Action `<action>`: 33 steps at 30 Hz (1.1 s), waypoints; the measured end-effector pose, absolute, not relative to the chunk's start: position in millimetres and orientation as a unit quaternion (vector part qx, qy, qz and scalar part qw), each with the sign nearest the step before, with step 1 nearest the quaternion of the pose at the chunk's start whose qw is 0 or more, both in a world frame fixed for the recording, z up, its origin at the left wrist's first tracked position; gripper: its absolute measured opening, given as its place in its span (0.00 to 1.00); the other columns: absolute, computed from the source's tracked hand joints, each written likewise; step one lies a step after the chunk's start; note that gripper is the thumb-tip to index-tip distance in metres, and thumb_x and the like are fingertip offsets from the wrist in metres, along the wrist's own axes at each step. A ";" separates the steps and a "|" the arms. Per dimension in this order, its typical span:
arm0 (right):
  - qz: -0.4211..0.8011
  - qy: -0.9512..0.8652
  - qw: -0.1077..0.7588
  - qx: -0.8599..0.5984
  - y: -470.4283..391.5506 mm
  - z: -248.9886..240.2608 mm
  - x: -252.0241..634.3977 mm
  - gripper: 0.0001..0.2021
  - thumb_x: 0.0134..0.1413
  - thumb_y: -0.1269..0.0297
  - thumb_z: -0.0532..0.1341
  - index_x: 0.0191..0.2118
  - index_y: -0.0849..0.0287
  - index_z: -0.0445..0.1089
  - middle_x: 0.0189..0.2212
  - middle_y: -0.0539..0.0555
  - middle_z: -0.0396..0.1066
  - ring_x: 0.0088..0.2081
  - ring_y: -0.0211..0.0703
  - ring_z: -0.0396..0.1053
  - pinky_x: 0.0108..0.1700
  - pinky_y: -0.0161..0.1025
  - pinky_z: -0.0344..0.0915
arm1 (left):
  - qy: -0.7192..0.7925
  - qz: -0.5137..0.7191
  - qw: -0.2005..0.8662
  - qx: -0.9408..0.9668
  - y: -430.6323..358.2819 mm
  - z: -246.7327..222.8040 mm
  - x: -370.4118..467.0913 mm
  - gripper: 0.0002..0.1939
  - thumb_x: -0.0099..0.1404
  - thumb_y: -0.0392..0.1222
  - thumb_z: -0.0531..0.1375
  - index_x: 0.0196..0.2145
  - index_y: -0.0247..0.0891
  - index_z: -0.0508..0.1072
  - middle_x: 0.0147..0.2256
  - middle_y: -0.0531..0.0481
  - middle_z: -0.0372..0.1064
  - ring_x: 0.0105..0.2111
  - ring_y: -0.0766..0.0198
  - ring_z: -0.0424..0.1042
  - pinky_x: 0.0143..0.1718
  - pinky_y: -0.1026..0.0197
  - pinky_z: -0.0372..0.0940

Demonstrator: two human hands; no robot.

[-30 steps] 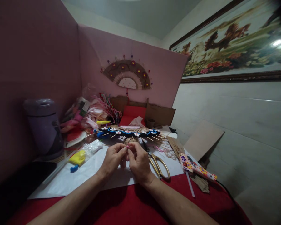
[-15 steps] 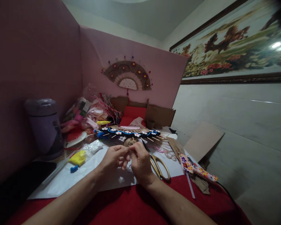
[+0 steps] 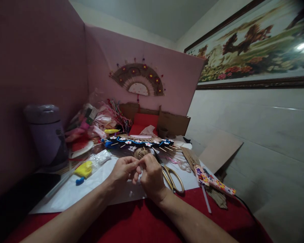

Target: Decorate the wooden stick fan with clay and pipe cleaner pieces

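Observation:
My left hand (image 3: 125,170) and my right hand (image 3: 152,173) meet at their fingertips over a white sheet (image 3: 91,194). Both are pinched closed, and whatever is between the fingers is too small to make out. Just beyond them sits a ball of twine (image 3: 141,153). Gold-handled scissors (image 3: 176,179) lie right beside my right hand. Farther back lies a fan with a black band (image 3: 136,143), white flowers, a blue wavy line and thin sticks. Small white bits rest on the sheet below my hands.
At the left stand a purple bottle (image 3: 47,138) and a dark flat object (image 3: 20,189). Yellow clay (image 3: 83,169) lies on the sheet. A flower-patterned glue gun (image 3: 214,182) rests at the right. Another fan (image 3: 139,79) hangs on the pink board (image 3: 98,60).
The fingers of my left hand have curled in slightly, while both hands stay together in nearly the same place. The camera view has shifted a little.

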State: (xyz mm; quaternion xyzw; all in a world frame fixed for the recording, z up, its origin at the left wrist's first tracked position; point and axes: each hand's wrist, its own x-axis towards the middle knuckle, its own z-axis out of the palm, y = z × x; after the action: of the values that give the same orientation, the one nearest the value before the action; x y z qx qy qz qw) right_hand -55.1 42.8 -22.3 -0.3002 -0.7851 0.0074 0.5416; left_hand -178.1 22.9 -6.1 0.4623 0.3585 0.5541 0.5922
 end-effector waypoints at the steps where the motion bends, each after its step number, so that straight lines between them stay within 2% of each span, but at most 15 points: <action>1: 0.000 -0.787 0.540 -0.299 42.6 -23.0 -55.2 0.08 0.44 0.78 0.50 0.25 0.57 0.57 0.24 0.51 0.59 0.29 0.42 0.59 0.31 0.38 0.55 | 0.361 0.558 0.586 0.464 22.4 -6.1 -177.8 0.16 0.47 0.48 0.66 0.19 0.32 0.68 0.17 0.51 0.68 0.10 0.71 0.61 0.10 0.69 0.56; 8: -0.009 -0.791 0.535 -0.298 39.4 -24.0 -56.2 0.08 0.44 0.78 0.49 0.26 0.58 0.58 0.25 0.52 0.59 0.29 0.44 0.59 0.31 0.39 0.56 | 0.391 0.567 0.545 0.478 18.8 -6.4 -174.8 0.16 0.50 0.49 0.64 0.20 0.33 0.67 0.15 0.53 0.67 0.10 0.71 0.61 0.10 0.68 0.56; 14: 0.137 -0.730 0.582 -0.331 41.5 -18.6 -58.0 0.08 0.53 0.73 0.52 0.26 0.58 0.62 0.25 0.50 0.63 0.28 0.39 0.62 0.30 0.35 0.59 | 0.342 0.593 0.573 0.451 20.3 -8.1 -174.0 0.16 0.50 0.48 0.66 0.22 0.32 0.68 0.18 0.51 0.69 0.12 0.70 0.64 0.13 0.67 0.60; 19: 0.209 -0.706 0.606 -0.300 43.0 -16.8 -59.4 0.06 0.53 0.71 0.54 0.27 0.58 0.65 0.26 0.49 0.65 0.30 0.38 0.65 0.31 0.34 0.61 | 0.316 0.599 0.619 0.398 20.8 -3.6 -176.7 0.14 0.48 0.43 0.68 0.23 0.32 0.69 0.17 0.53 0.68 0.11 0.73 0.61 0.11 0.71 0.53; 27: 0.198 -0.713 0.601 -0.302 41.8 -20.7 -58.9 0.08 0.51 0.73 0.54 0.25 0.58 0.64 0.23 0.49 0.63 0.28 0.38 0.64 0.30 0.34 0.59 | 0.310 0.583 0.641 0.391 20.6 -10.3 -178.8 0.15 0.46 0.43 0.69 0.22 0.32 0.68 0.17 0.51 0.70 0.12 0.72 0.64 0.13 0.71 0.57; 33: 0.166 -0.729 0.590 -0.305 38.4 -21.0 -57.6 0.08 0.50 0.75 0.54 0.24 0.58 0.62 0.22 0.48 0.62 0.26 0.36 0.62 0.28 0.33 0.57 | 0.314 0.562 0.658 0.390 19.2 -12.5 -180.2 0.14 0.48 0.41 0.69 0.22 0.32 0.67 0.18 0.49 0.71 0.14 0.70 0.67 0.16 0.69 0.61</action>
State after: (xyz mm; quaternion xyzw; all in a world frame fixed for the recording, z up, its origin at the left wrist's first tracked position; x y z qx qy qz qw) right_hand -57.6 38.4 -21.0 -0.3047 -0.7290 0.1664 0.5900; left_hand -180.2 19.2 -12.5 0.3904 0.3137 0.5620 0.6583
